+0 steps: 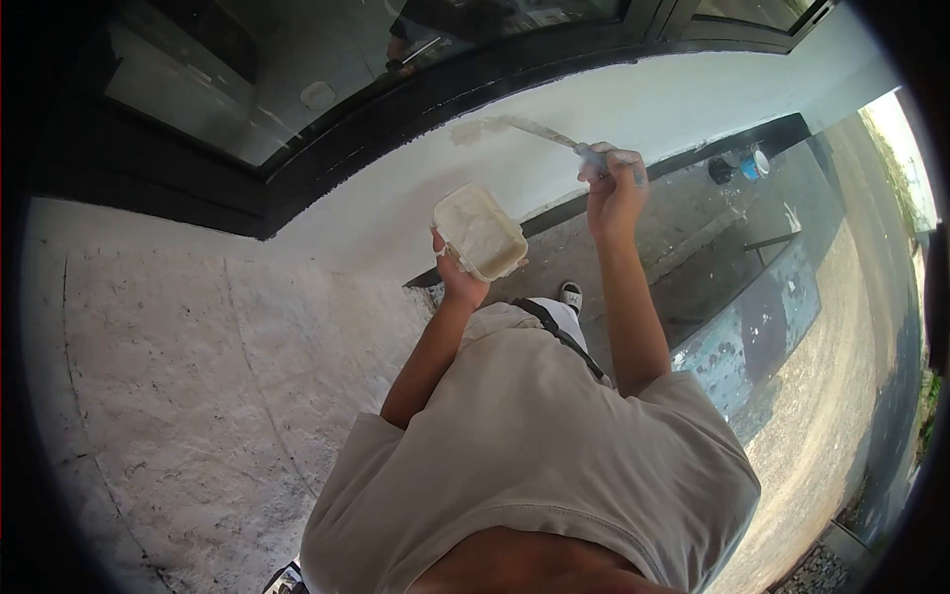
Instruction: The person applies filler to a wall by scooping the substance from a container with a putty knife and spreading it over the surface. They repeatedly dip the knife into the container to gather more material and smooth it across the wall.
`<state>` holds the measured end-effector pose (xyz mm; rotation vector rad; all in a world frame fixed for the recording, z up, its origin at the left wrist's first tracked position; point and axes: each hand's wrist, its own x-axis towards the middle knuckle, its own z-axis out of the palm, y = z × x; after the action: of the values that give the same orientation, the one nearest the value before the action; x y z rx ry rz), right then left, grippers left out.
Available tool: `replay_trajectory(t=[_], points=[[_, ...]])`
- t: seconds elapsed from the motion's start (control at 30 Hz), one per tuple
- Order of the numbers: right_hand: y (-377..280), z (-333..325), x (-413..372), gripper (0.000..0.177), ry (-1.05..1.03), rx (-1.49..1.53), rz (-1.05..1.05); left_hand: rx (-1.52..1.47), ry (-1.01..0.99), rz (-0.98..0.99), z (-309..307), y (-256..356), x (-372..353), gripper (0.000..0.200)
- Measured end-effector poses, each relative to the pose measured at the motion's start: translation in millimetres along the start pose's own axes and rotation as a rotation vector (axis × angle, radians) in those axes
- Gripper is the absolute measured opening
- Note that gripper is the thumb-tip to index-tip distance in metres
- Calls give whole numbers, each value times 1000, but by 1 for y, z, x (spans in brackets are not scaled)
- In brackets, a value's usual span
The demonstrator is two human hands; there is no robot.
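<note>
My left hand [461, 277] holds a rectangular plastic tub [480, 233] from below, its open top toward me. Whitish filler paste coats the inside of the tub. In my right hand [616, 193] is a putty knife [539, 131], fingers wrapped round its bluish, paste-smeared handle. The knife's blade points left, its tip right at a damp-looking greyish patch [477, 131] on the white wall [683, 99]. That patch sits just below the black window frame [396, 114].
A bench-like board with blue paint stains [742, 337] stands at the right. Farther back, a blue-and-white bucket [755, 165] rests beside a black container [722, 168]. Rough whitish stonework [188, 366] fills the left side. My shoe [571, 295] is on the concrete floor.
</note>
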<state>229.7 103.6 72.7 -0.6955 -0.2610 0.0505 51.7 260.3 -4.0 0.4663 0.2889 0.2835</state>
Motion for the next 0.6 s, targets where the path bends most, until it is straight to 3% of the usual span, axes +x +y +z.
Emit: replay_trajectory(t=[0.13, 0.27, 0.6], points=[[-3, 12, 27, 5, 56, -113, 2, -19, 46, 23, -15, 3, -3, 79], [-17, 38, 44, 11, -3, -397, -69, -25, 24, 48, -16, 8, -10, 82], [-13, 97, 73, 15, -109, -717, -114, -32, 101, 138, -15, 5, -3, 81]])
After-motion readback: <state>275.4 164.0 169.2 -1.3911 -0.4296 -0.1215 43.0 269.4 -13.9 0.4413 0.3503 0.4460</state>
